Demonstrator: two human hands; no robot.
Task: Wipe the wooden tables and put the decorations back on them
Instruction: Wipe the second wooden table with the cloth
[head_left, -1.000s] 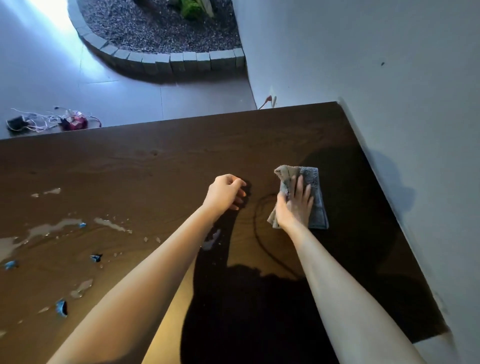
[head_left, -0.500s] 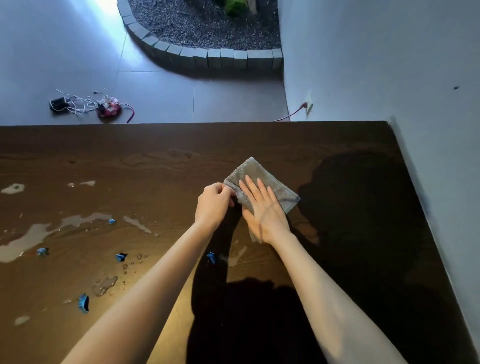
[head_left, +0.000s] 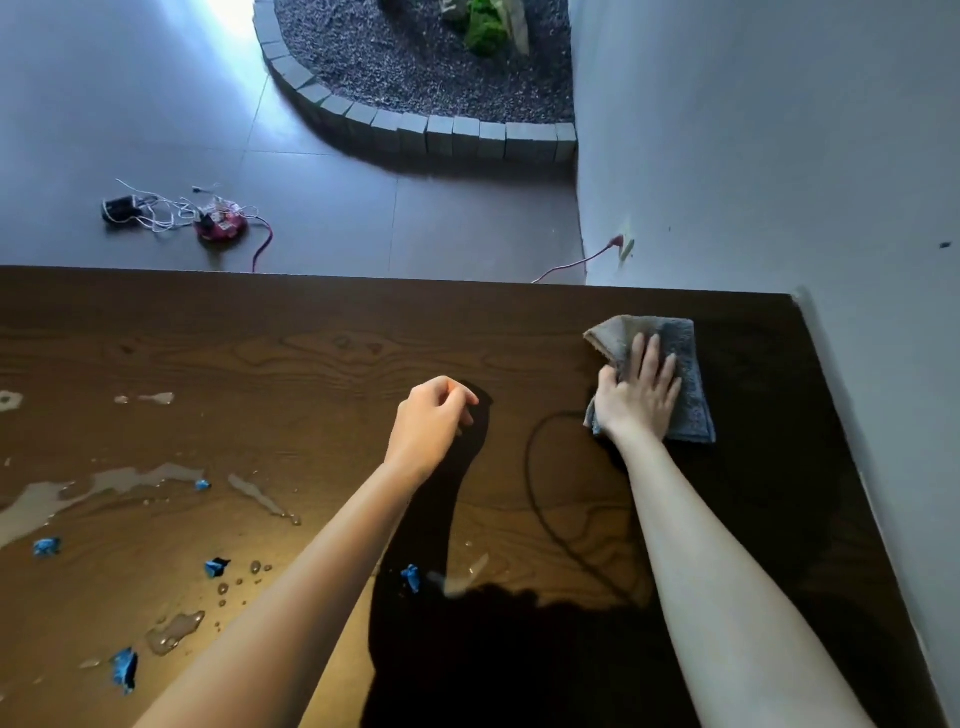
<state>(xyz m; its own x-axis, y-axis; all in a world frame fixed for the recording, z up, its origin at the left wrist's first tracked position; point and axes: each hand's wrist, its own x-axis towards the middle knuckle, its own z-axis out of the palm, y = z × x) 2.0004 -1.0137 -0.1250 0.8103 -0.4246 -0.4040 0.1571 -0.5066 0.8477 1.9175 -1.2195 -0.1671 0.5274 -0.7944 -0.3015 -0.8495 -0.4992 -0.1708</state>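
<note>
A dark wooden table (head_left: 311, 364) fills the lower view. A folded grey cloth (head_left: 685, 364) lies near the table's far right corner. My right hand (head_left: 639, 395) presses flat on the cloth with straight fingers. My left hand (head_left: 431, 426) hovers over the middle of the table, fingers curled and holding nothing. Water puddles (head_left: 104, 483) and several small blue scraps (head_left: 124, 667) spread over the left part of the tabletop. A thin wet arc (head_left: 535, 467) marks the wood left of the cloth.
A grey wall (head_left: 779, 156) runs along the table's right edge. On the floor beyond the table lie a tangle of white cables with a pink device (head_left: 218, 223) and a red cord (head_left: 571, 265) plugged into the wall. A stone-edged gravel bed (head_left: 426, 78) sits farther back.
My right hand slid the cloth from the table's middle to the far right corner. My left hand let go of the cloth's edge and now hovers alone.
</note>
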